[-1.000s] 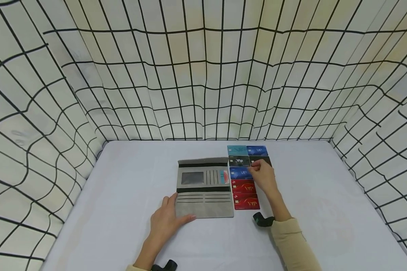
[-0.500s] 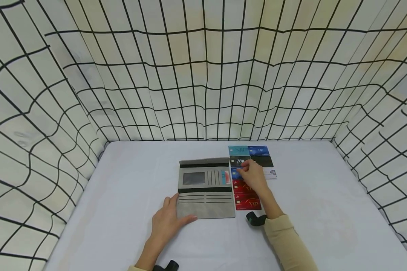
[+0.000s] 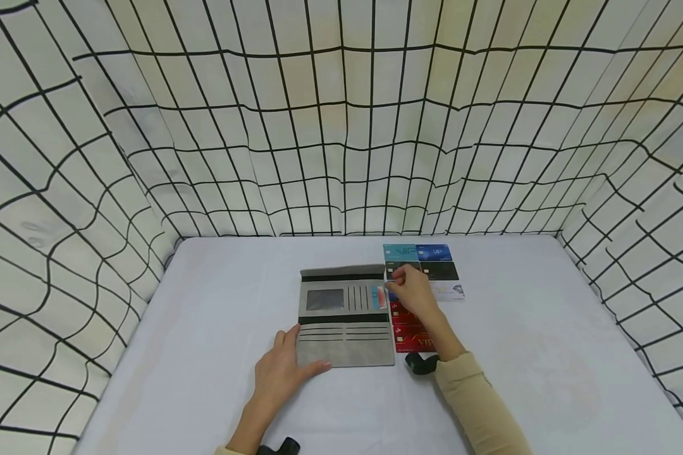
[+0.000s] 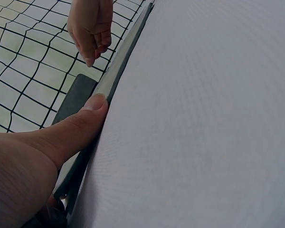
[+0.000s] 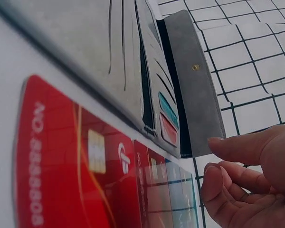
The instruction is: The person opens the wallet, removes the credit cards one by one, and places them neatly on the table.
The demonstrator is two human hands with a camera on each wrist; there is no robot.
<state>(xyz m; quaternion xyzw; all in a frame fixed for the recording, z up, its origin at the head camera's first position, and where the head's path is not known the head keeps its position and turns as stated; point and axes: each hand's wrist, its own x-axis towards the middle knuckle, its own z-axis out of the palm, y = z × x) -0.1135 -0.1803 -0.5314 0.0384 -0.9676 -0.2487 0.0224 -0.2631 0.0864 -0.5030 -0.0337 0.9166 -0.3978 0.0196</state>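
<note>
A grey wallet (image 3: 344,354) lies open on the white table, with slits, a dark window and a teal-and-red card (image 3: 379,297) in its upper right slot. My left hand (image 3: 281,370) rests at its lower left corner; in the left wrist view the straight thumb (image 4: 85,121) presses the edge. My right hand (image 3: 415,294) hovers by the wallet's right edge, over the cards. Its fingers are loosely bent, and the right wrist view shows nothing between thumb and fingertips. Beneath it, red cards (image 5: 57,156) lie beside the wallet; the hand mostly hides a blue card.
Further cards lie in rows right of the wallet: a teal one (image 3: 400,252), a blue one (image 3: 434,252), a black one (image 3: 441,271) and a white one (image 3: 449,291). Black netting (image 3: 341,145) over white walls surrounds the table (image 3: 546,354). Black wrist cameras (image 3: 421,364) sit at both wrists.
My right hand has moved left across the cards to the wallet's edge, uncovering the right-hand black card and the white card. The left hand and wallet have stayed put.
</note>
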